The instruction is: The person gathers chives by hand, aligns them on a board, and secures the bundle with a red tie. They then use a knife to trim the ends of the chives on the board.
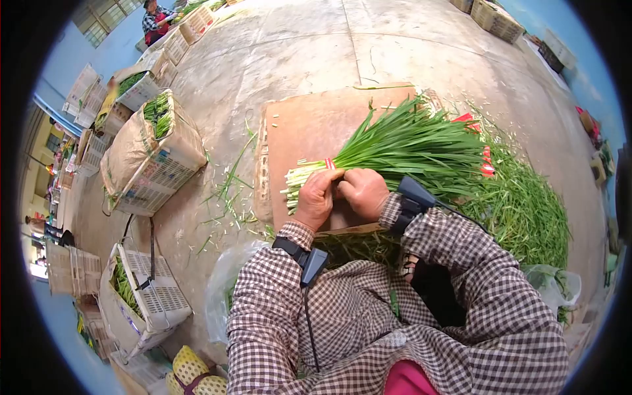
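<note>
A bundle of garlic chives lies across a brown board, with pale cut stems to the left and green leaves to the right. Around it near the stem end runs a red-and-white band. My left hand is closed at the near side of the bundle, its fingers on the lower end of this band. Close beside it, my right hand is also closed, fingers bent inward toward the left fingertips. Whatever sits between the right fingertips is hidden.
Loose green leaves are heaped right of the board, with red strips nearby. Crates of greens stand on the left, another crate nearer. A clear plastic bag is by my left arm. A person is far back left.
</note>
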A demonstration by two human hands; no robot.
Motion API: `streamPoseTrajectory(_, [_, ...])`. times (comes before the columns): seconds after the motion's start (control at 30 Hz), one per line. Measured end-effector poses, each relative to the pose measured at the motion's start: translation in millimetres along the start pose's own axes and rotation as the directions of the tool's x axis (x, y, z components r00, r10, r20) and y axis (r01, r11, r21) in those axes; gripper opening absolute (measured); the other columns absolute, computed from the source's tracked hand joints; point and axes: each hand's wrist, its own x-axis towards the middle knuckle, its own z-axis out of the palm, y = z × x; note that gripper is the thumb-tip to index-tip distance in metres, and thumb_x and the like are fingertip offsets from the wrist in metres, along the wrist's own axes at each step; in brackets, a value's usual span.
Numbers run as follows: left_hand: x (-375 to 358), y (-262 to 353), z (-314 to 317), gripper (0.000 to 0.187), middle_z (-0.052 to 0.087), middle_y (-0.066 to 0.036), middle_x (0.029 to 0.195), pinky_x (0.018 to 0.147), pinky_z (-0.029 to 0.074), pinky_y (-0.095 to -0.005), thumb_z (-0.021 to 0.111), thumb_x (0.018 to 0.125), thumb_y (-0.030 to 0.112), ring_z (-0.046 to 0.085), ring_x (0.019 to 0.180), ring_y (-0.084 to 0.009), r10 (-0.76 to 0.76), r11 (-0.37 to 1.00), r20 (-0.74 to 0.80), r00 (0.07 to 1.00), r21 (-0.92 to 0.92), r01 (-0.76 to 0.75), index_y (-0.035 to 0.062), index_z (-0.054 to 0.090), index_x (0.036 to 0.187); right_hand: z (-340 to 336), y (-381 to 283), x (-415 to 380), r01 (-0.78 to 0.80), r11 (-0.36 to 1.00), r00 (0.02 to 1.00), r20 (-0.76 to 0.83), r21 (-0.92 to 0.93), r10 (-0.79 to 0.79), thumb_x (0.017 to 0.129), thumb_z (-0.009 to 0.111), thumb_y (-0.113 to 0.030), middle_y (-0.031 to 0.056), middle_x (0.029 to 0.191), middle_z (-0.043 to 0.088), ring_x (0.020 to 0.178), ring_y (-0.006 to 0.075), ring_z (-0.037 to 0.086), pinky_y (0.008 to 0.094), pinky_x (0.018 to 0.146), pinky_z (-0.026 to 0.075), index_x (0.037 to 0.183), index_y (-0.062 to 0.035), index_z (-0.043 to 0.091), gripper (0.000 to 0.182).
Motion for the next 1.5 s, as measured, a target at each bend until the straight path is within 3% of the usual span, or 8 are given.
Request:
streamPoseTrajectory(0.23, [-3.0,2.2,1.9,0.034,0.064,-0.012,0.096,0.079,0.050,-0.0336,0.062,0.071,-0.004,0.061,0.089,-0.0272,-0.062,0.998,-0.028,0.998,-0.003,0.062,0.0058,0.062,0.104,-7.0,-8.4,12.6,-0.502,0.830,0.864,0.158,0.244,0.477,0.075,0.062,-0.020,0.0122,0.071,0.061,0.067,0.0316,0.060,0.0396,0.059,0.049,0.075,-0.0075,0.063,0.012])
streamPoseTrajectory(0.43, [-5.6,1.2,8.0,0.023,0.065,-0.010,0.085,0.069,0.052,-0.0294,0.063,0.073,-0.003,0.064,0.077,-0.0211,-0.161,0.983,-0.131,0.978,-0.111,0.147,0.0051,0.066,0.094,-52.9,-21.9,41.2,-0.389,0.921,0.858,0.363,-0.003,0.363,0.077,0.061,-0.022,0.0167,0.069,0.061,0.060,0.0341,0.061,0.0432,0.055,0.048,0.082,-0.0047,0.061,0.018])
streamPoseTrajectory(0.57, [-5.0,2.7,10.2,0.019,0.065,-0.010,0.082,0.068,0.050,-0.0312,0.062,0.072,-0.004,0.063,0.075,-0.0226,-0.137,0.984,-0.145,0.980,-0.131,0.118,0.0040,0.065,0.088,-37.5,13.9,69.4,-0.343,0.935,0.927,0.193,0.094,0.321,0.074,0.063,-0.019,0.0181,0.065,0.060,0.064,0.0356,0.061,0.0434,0.056,0.048,0.078,-0.0031,0.059,0.017])
streamPoseTrajectory(0.63, [-7.7,-5.4,11.8,0.015,0.064,-0.008,0.080,0.064,0.050,-0.0265,0.064,0.075,-0.005,0.061,0.070,-0.0156,-0.063,0.994,-0.148,0.987,-0.096,0.049,0.0020,0.064,0.088,-15.9,26.6,76.8,-0.272,0.962,0.886,0.385,-0.021,0.259,0.070,0.065,-0.017,0.0191,0.067,0.061,0.068,0.0353,0.061,0.0431,0.058,0.049,0.076,-0.0028,0.062,0.016])
streamPoseTrajectory(0.77, [-10.9,-3.9,9.8,0.016,0.063,-0.008,0.080,0.062,0.049,-0.0266,0.062,0.074,-0.007,0.061,0.069,-0.0160,-0.100,0.988,-0.125,0.987,-0.128,0.084,0.0020,0.063,0.088,-1.5,37.1,79.3,-0.413,0.894,0.768,0.593,0.174,0.239,0.067,0.067,-0.012,0.0195,0.072,0.061,0.067,0.0326,0.062,0.0380,0.059,0.048,0.077,0.0001,0.064,0.016])
streamPoseTrajectory(0.93, [-6.9,4.7,9.3,0.019,0.063,-0.007,0.079,0.059,0.050,-0.0255,0.058,0.074,-0.010,0.060,0.066,-0.0135,-0.125,0.979,-0.125,0.984,-0.178,0.102,0.0006,0.063,0.089,-2.2,39.2,66.2,-0.440,0.818,0.859,0.440,0.371,0.263,0.066,0.062,-0.011,0.0201,0.066,0.061,0.064,0.0352,0.061,0.0409,0.059,0.049,0.069,0.0004,0.063,0.012])
streamPoseTrajectory(1.2, [-7.5,9.2,5.1,0.021,0.066,-0.008,0.085,0.074,0.051,-0.0240,0.052,0.076,-0.013,0.063,0.080,-0.0120,-0.281,0.913,-0.054,0.958,-0.323,0.250,-0.0025,0.061,0.092,14.7,45.2,62.9,-0.556,0.799,0.790,0.444,0.229,0.422,0.066,0.061,-0.012,0.0223,0.068,0.060,0.066,0.0377,0.061,0.0431,0.061,0.049,0.069,0.0006,0.063,0.014])
streamPoseTrajectory(1.5, [0.2,2.9,-5.2,0.015,0.064,-0.010,0.087,0.076,0.053,-0.0252,0.056,0.077,-0.012,0.064,0.083,-0.0154,-0.554,0.629,0.005,0.833,-0.653,0.422,-0.0050,0.057,0.091,-1.6,36.1,51.8,-0.533,0.814,0.825,0.356,0.231,0.439,0.070,0.062,-0.010,0.0190,0.069,0.060,0.069,0.0358,0.060,0.0430,0.060,0.047,0.070,-0.0014,0.060,0.008])
